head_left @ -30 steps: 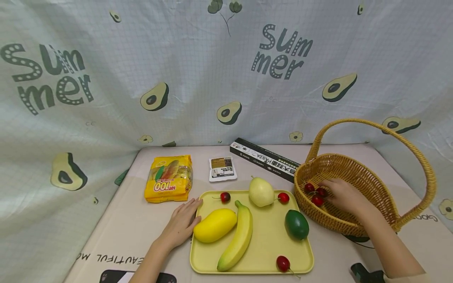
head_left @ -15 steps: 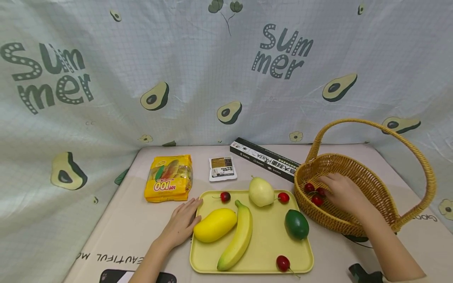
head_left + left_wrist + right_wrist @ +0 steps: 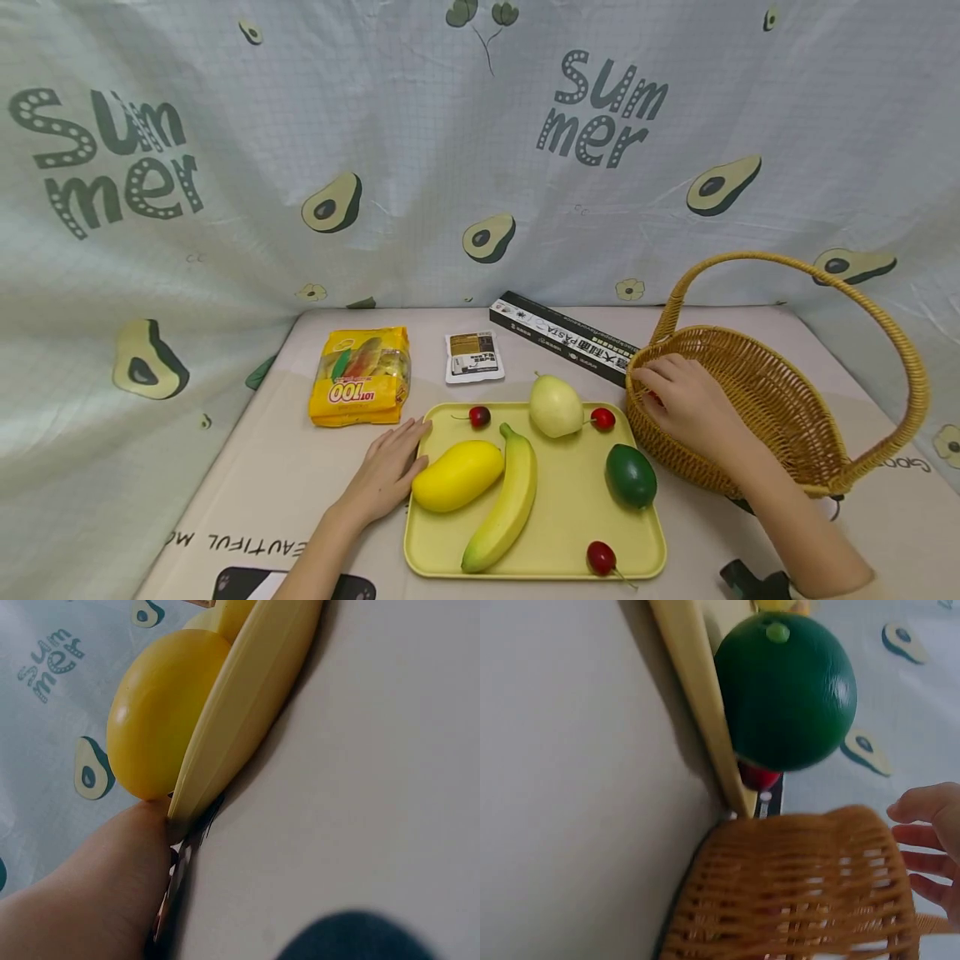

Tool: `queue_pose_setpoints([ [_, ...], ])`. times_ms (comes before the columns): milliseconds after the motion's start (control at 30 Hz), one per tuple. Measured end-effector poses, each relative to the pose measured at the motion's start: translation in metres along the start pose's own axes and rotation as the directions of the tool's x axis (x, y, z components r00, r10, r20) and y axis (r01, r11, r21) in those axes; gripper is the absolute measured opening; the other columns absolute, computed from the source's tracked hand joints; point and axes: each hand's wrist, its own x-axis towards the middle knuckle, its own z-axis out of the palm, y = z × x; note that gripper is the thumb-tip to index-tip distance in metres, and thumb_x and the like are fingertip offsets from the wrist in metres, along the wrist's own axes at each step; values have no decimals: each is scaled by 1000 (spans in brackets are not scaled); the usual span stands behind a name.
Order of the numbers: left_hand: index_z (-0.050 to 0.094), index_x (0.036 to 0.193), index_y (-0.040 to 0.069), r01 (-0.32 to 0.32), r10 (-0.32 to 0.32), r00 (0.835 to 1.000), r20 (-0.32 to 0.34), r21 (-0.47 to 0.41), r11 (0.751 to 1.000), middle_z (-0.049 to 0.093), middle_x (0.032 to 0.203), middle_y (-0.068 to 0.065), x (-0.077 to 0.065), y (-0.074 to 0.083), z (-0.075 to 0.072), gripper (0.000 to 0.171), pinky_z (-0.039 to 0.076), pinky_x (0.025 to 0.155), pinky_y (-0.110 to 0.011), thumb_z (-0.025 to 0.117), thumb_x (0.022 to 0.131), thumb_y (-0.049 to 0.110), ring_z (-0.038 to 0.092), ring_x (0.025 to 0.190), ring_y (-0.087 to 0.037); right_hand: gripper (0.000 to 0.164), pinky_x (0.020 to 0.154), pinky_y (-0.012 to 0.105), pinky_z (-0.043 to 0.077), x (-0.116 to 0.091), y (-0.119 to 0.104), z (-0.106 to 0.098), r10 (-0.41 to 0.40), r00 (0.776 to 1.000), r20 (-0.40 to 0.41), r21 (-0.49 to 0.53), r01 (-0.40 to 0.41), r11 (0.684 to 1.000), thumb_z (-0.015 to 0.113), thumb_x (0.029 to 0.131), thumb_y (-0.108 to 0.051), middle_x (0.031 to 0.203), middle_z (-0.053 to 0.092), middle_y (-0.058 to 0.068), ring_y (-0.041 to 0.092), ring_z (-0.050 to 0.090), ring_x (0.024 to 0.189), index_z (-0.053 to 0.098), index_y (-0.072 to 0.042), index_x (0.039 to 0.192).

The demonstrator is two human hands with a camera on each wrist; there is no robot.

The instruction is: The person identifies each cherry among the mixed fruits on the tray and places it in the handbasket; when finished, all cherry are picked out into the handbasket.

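My left hand [image 3: 384, 471] rests with straight fingers along the left edge of the yellow tray [image 3: 562, 533], its thumb beside a yellow mango [image 3: 459, 477]. A banana [image 3: 504, 504], a pear [image 3: 555, 406] and a dark green oval fruit [image 3: 630, 476] lie on the tray. Several cherries are spread around them, one a red cherry [image 3: 601, 557] near the front edge. Over the left rim of the wicker basket [image 3: 757, 392] is my right hand [image 3: 692, 408], with a bit of red showing under it. In the right wrist view its fingers [image 3: 922, 862] are loosely bent and nothing shows between them.
A yellow snack bag [image 3: 360, 379], a small white sachet [image 3: 474, 357] and a long black pasta box [image 3: 562, 333] lie behind the tray. The basket's tall handle [image 3: 862, 304] arches over its right side. A dark object [image 3: 750, 579] lies near my right forearm.
My right hand has moved left inside the basket to its left rim, covering the cherries that showed there before. The left hand stays in place.
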Motion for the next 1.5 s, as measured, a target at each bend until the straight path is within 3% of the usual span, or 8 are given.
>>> queue_pose_setpoints([
  [367, 39, 139, 11, 11, -11, 1000, 10, -1, 1000, 37, 143, -6, 0, 1, -1, 50, 13, 109, -45, 51, 93, 26, 26, 134, -22, 37, 72, 41, 46, 24, -29, 14, -136, 990, -23, 28, 137, 990, 75, 67, -3, 93, 60, 10, 28, 53, 87, 64, -3, 102],
  [567, 40, 139, 11, 12, -12, 1000, 4, -2, 1000, 37, 143, -6, 1, 0, 1, 50, 13, 109, -45, 53, 92, 25, 26, 134, -21, 33, 74, 39, 47, 27, -45, 21, -192, 981, -32, 65, 194, 979, 69, 68, -3, 94, 60, 9, 27, 54, 88, 63, -3, 101],
  [867, 40, 139, 11, 7, -7, 1000, 5, 0, 1000, 37, 143, -6, 0, 0, 1, 50, 13, 110, -45, 52, 93, 26, 26, 134, -21, 41, 76, 40, 48, 16, -65, 20, -240, 971, -9, 55, 240, 969, 77, 64, -7, 94, 60, 6, 26, 55, 91, 63, -8, 102],
  [1133, 40, 139, 10, -8, 8, 1000, -10, 10, 1000, 38, 143, -7, 0, -1, 0, 49, 14, 109, -45, 51, 93, 25, 27, 134, -22, 41, 77, 39, 48, 1, -80, 15, -252, 967, 22, 97, 249, 964, 75, 66, -12, 97, 60, 4, 23, 55, 92, 62, -10, 104],
  [1500, 43, 137, 8, -31, 32, 999, -44, 22, 999, 40, 141, -9, 0, 0, 2, 48, 17, 108, -47, 53, 92, 22, 30, 132, -25, 38, 79, 33, 48, -19, -92, 11, -353, 929, 111, 186, 330, 926, 74, 74, -21, 100, 59, 0, 17, 55, 93, 61, -15, 109],
])
